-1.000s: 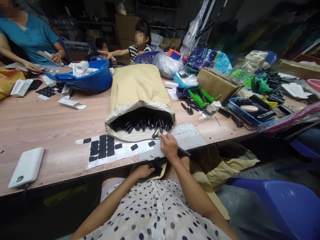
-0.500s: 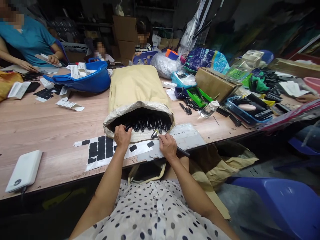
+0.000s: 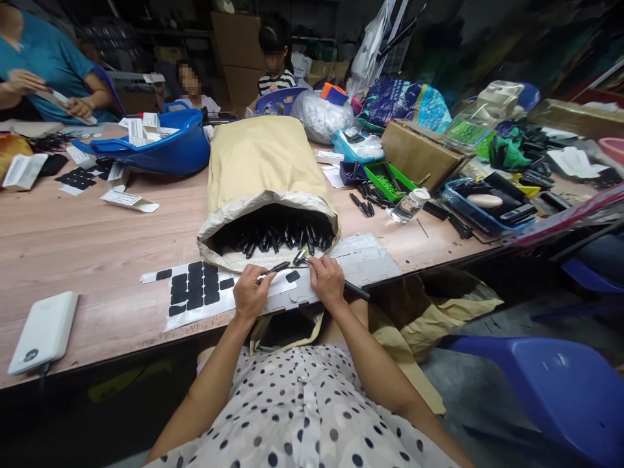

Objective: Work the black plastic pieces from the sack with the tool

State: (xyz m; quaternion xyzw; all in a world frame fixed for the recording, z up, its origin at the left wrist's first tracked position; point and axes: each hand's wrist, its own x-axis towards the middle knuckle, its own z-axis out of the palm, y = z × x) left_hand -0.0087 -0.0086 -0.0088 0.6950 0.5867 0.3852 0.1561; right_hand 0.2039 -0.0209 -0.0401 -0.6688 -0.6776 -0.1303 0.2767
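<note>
A yellowish paper sack (image 3: 263, 153) lies on its side, its mouth facing me, with many slim black pen-like pieces (image 3: 275, 237) inside. In front of its lower lip, my left hand (image 3: 250, 292) is closed on one slim black pen-like piece (image 3: 279, 267), whose tip points right. My right hand (image 3: 327, 281) grips a hammer-like tool with a shiny metal head (image 3: 300, 258) and a black handle (image 3: 357, 290). That head is close to the black piece's tip; whether they touch I cannot tell. Under my left hand lies a sheet of black rounded-square stickers (image 3: 195, 286).
A grey board (image 3: 368, 260) lies at the table edge. To the left are a white power bank (image 3: 43, 333) and a blue basin (image 3: 146, 153) with small boxes. On the right stand a green tray (image 3: 390, 182), a clear bottle (image 3: 410, 205) and a blue basket (image 3: 482, 211). People sit across the table.
My left hand has come out of the sack's mouth toward me and right, bringing a black pen-like piece. My right hand stays nearly in place with the tool.
</note>
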